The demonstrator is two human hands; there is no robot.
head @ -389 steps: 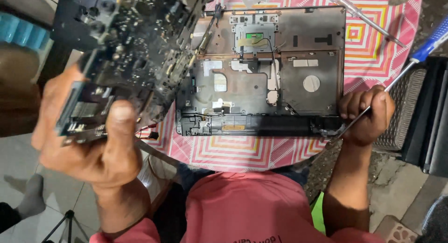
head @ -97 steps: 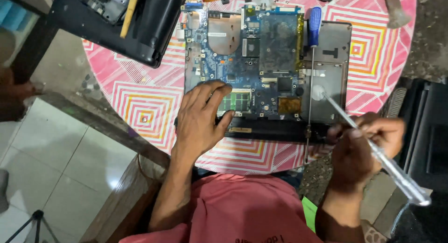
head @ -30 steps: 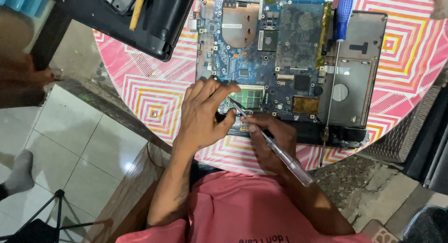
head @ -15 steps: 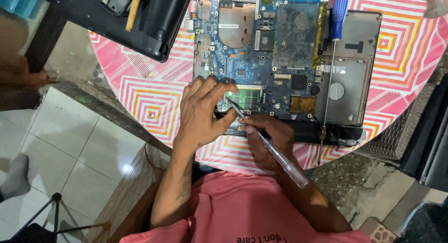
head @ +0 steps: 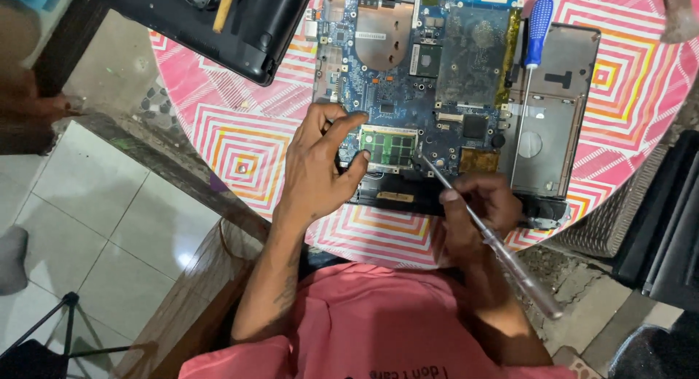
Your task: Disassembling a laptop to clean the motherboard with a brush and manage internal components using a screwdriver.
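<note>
On the table: a round table with a pink patterned cloth (head: 240, 157) carried an opened laptop base (head: 553, 124), with a blue motherboard (head: 408, 80) lying in it.
Left hand: the left hand (head: 320, 171) rested on the board's near edge, fingers spread and curled, fingertips (head: 358, 165) touching the left end of the green memory module (head: 389, 147); it pinned rather than clamped anything.
Right hand: the right hand (head: 473, 211) was closed around a slim clear-handled screwdriver (head: 495, 244), shaft slanting up and left, its tip at the module's right corner.
Memory module: it sat in its slot near the front middle of the board, between the two hands; whether it lay flat or had lifted slightly could not be told from this angle.
Doing it well: my judgement was that the tip needed only a light sideways nudge at the retaining clip, never a lever against the board's traces; the left fingers should have steadied the module by its edges, clear of the chips.
Risk: a slip of the tip could have scratched nearby components, so short, low strokes suited best.
Nearby: a blue-handled screwdriver (head: 537, 40) lay on the base at the board's right edge, and a black laptop shell (head: 255, 22) sat at the far left of the cloth, well apart from the work.
</note>
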